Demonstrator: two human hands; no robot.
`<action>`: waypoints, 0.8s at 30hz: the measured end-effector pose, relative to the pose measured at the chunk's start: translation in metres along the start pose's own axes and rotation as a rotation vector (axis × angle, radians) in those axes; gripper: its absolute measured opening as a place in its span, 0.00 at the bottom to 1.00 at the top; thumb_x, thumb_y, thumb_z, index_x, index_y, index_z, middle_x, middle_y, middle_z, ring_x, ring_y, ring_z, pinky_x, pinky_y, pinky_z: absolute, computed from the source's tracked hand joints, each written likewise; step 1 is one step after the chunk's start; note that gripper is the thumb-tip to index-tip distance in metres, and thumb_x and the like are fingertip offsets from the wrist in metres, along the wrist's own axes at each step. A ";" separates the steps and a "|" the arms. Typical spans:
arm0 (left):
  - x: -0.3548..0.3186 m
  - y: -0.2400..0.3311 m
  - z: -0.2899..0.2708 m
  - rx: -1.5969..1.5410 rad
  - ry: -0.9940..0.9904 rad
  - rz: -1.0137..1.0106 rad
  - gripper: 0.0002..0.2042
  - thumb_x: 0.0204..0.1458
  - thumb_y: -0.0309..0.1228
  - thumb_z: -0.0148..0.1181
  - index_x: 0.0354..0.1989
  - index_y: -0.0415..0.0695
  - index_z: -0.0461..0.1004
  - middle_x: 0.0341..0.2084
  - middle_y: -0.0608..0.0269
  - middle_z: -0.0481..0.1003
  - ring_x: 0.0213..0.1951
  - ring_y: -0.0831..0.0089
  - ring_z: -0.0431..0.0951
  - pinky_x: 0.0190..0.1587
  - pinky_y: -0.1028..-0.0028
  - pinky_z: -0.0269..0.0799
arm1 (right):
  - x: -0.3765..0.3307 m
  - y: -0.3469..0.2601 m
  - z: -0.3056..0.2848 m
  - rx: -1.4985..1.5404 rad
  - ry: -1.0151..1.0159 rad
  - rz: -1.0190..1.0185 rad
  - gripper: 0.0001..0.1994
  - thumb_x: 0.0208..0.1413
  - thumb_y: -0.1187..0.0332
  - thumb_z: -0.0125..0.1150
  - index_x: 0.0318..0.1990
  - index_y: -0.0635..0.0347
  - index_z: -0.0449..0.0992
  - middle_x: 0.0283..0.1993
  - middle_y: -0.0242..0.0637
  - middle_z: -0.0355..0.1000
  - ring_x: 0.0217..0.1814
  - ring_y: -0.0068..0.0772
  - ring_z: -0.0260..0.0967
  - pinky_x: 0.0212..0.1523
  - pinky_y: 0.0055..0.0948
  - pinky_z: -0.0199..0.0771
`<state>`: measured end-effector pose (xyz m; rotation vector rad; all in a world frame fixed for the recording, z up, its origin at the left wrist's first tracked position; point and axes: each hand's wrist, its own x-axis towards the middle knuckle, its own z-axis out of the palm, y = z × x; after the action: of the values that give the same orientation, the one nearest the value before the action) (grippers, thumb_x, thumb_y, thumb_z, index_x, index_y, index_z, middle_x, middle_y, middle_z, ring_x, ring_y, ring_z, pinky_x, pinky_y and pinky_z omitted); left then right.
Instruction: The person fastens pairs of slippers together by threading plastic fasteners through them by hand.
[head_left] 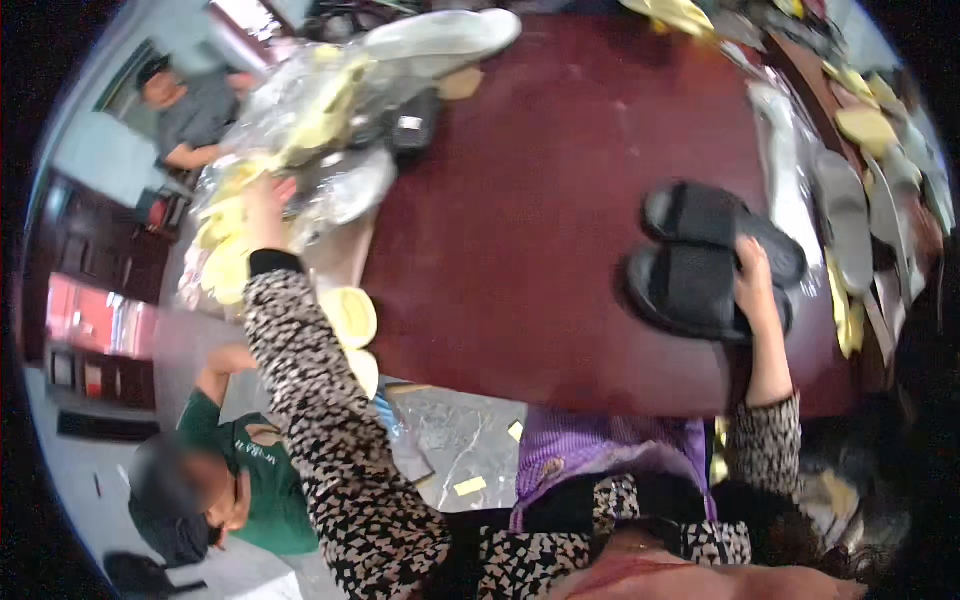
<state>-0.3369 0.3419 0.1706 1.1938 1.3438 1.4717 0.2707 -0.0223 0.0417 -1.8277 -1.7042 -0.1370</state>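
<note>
On the right of the table, a pair of black slide sandals [690, 275] lies side by side. My right hand [757, 275] is closed on their near-right part, thumb and fingers over the edges. Far out to the left, my left hand [268, 205] reaches in among pale yellow slippers [228, 265] and clear plastic wrap [290, 110]. Motion smears its fingers, so whether it grips anything does not show. Just beyond it are a dark slipper with a white label [410, 122] and a whitish sole in plastic [360, 190].
The dark red table [520, 200] spreads before me. Grey slippers [845, 215] and yellow ones [866, 130] are heaped along its right side. Two yellow slippers [348, 318] sit at the left edge. A person in green [265, 480] and another in grey [195, 115] are on the left.
</note>
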 end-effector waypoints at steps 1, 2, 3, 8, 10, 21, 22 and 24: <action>0.002 0.006 -0.012 0.106 -0.028 -0.001 0.17 0.58 0.33 0.45 0.47 0.28 0.61 0.38 0.44 0.68 0.36 0.54 0.77 0.37 0.64 0.78 | 0.005 0.001 0.003 0.017 0.011 -0.047 0.16 0.37 0.82 0.55 0.39 0.67 0.69 0.42 0.52 0.68 0.49 0.58 0.62 0.55 0.45 0.61; -0.002 0.005 -0.019 0.104 -0.072 -0.012 0.20 0.58 0.36 0.46 0.52 0.31 0.61 0.41 0.44 0.69 0.39 0.56 0.77 0.40 0.65 0.77 | 0.009 -0.003 0.004 0.013 -0.050 0.054 0.17 0.37 0.81 0.56 0.40 0.68 0.69 0.44 0.52 0.69 0.51 0.58 0.62 0.57 0.46 0.60; -0.005 0.008 -0.018 0.143 -0.054 -0.009 0.21 0.58 0.36 0.46 0.53 0.31 0.61 0.44 0.41 0.68 0.41 0.56 0.76 0.41 0.66 0.75 | 0.011 -0.003 0.004 0.066 -0.041 -0.004 0.15 0.43 0.79 0.52 0.42 0.67 0.70 0.43 0.53 0.69 0.51 0.58 0.62 0.58 0.44 0.58; 0.001 0.057 -0.005 0.336 -0.118 -0.235 0.21 0.55 0.36 0.53 0.53 0.37 0.62 0.44 0.54 0.71 0.39 0.65 0.75 0.37 0.71 0.73 | 0.025 -0.014 0.007 0.109 0.020 -0.069 0.10 0.39 0.75 0.59 0.32 0.62 0.67 0.35 0.42 0.69 0.41 0.54 0.64 0.40 0.47 0.63; -0.031 0.050 0.030 0.399 -0.212 -0.202 0.22 0.54 0.36 0.54 0.54 0.37 0.63 0.43 0.56 0.72 0.39 0.67 0.75 0.37 0.73 0.73 | 0.021 -0.009 0.005 0.065 0.015 -0.042 0.10 0.39 0.75 0.59 0.31 0.62 0.67 0.35 0.42 0.69 0.41 0.54 0.64 0.39 0.46 0.63; -0.126 0.012 0.017 1.414 -0.524 0.527 0.14 0.47 0.34 0.52 0.41 0.41 0.73 0.29 0.43 0.74 0.35 0.51 0.76 0.39 0.61 0.71 | 0.020 -0.036 0.005 0.017 0.015 -0.058 0.15 0.38 0.79 0.60 0.37 0.62 0.68 0.36 0.48 0.69 0.43 0.53 0.64 0.41 0.46 0.63; -0.115 0.002 -0.015 1.494 -0.616 0.541 0.14 0.47 0.35 0.52 0.39 0.42 0.74 0.30 0.44 0.75 0.36 0.49 0.76 0.40 0.59 0.71 | 0.023 -0.045 0.010 0.047 0.026 -0.059 0.16 0.38 0.80 0.59 0.39 0.62 0.68 0.36 0.48 0.68 0.43 0.53 0.63 0.42 0.46 0.62; -0.121 -0.025 -0.053 1.502 -0.579 0.570 0.13 0.46 0.35 0.54 0.38 0.42 0.74 0.30 0.46 0.75 0.37 0.49 0.75 0.40 0.58 0.71 | 0.024 -0.055 0.011 0.071 0.050 -0.034 0.19 0.39 0.81 0.57 0.43 0.62 0.67 0.38 0.50 0.68 0.45 0.54 0.63 0.45 0.45 0.61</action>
<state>-0.3605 0.2158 0.1308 2.7988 1.6809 0.0317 0.2203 0.0022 0.0646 -1.7305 -1.6849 -0.1337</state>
